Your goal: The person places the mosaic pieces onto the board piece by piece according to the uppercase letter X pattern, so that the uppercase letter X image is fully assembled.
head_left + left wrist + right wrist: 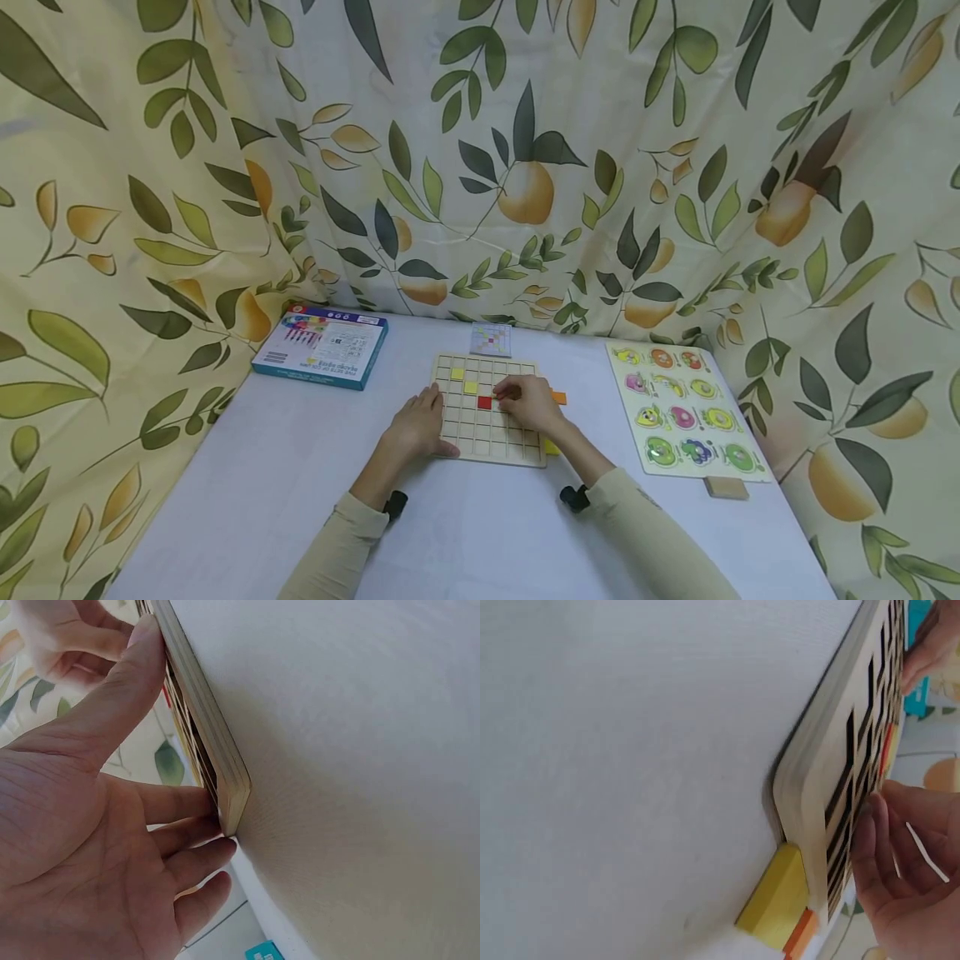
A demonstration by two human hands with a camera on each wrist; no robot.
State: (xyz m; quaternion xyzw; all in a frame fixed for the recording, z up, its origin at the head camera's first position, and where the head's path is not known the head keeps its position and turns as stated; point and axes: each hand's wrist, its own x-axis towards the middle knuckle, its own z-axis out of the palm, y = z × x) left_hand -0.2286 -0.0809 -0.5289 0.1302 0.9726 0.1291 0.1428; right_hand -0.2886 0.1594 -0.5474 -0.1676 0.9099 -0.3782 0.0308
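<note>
A wooden grid board [468, 446] lies on the white table, with two yellow tiles [470, 387] and a red tile [484, 402] in its cells. Along its left side rests my left hand [420, 423]; in the left wrist view its extended fingers [196, 868] touch the board's edge and the thumb lies along the front edge. Over the board, just right of the red tile, is my right hand [531, 403], thumb and fingertips brought together low at the cells. Whether a tile is between them is hidden. A yellow block [774, 896] and an orange block [801, 935] lie by the right edge.
Behind the board lies a small pattern card [491, 340]. A boxed set [321, 346] sits at the back left. To the right is a fruit picture board [686, 408], a wooden block [726, 487] at its near edge. Leaf-print curtains surround the table.
</note>
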